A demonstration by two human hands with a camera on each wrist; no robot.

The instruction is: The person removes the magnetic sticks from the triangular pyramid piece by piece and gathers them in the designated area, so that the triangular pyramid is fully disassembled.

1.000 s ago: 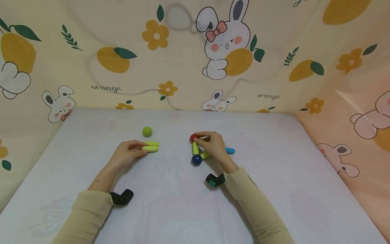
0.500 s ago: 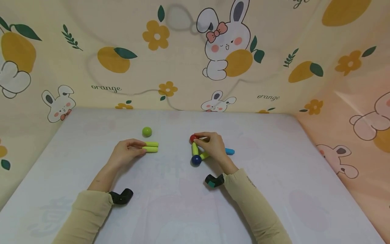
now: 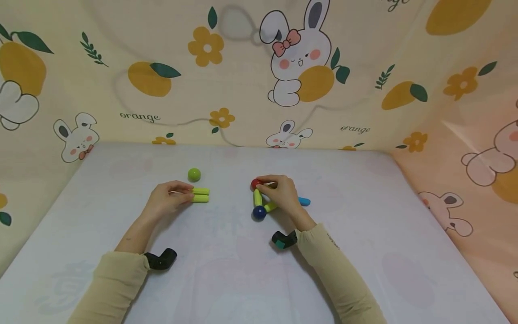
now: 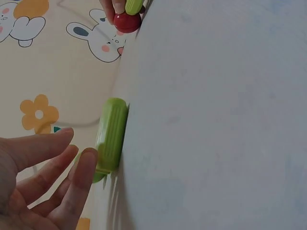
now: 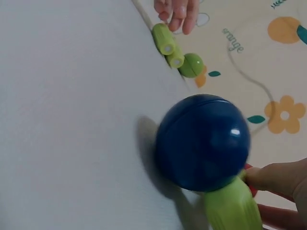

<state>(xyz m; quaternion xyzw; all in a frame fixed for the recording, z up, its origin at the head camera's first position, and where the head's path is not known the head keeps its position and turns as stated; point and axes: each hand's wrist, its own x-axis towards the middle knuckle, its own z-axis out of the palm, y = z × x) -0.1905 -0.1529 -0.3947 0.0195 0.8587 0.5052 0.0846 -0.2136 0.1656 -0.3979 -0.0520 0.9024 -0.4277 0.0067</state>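
My left hand (image 3: 171, 198) lies on the white table (image 3: 226, 274), fingers nearly straight, with one fingertip (image 4: 86, 165) touching the near end of two yellow-green sticks (image 3: 200, 195) (image 4: 111, 136) that lie side by side. A green ball (image 3: 194, 174) rests just beyond them. My right hand (image 3: 279, 192) pinches a red ball (image 3: 255, 183) (image 4: 127, 21) at the top of a green stick (image 3: 257, 198). That stick runs down to a dark blue ball (image 3: 259, 213) (image 5: 203, 142), where a second green stick (image 3: 270, 207) (image 5: 232, 206) joins. A blue stick (image 3: 305, 201) shows behind the right hand.
Black wrist cameras (image 3: 162, 260) (image 3: 283, 239) sit under both beige sleeves. A cloth printed with rabbits and oranges (image 3: 299, 67) walls the table at the back and on both sides.
The left fingers have drawn back slightly to the near ends of the two yellow-green sticks. The right hand and its balls and sticks have stayed put.
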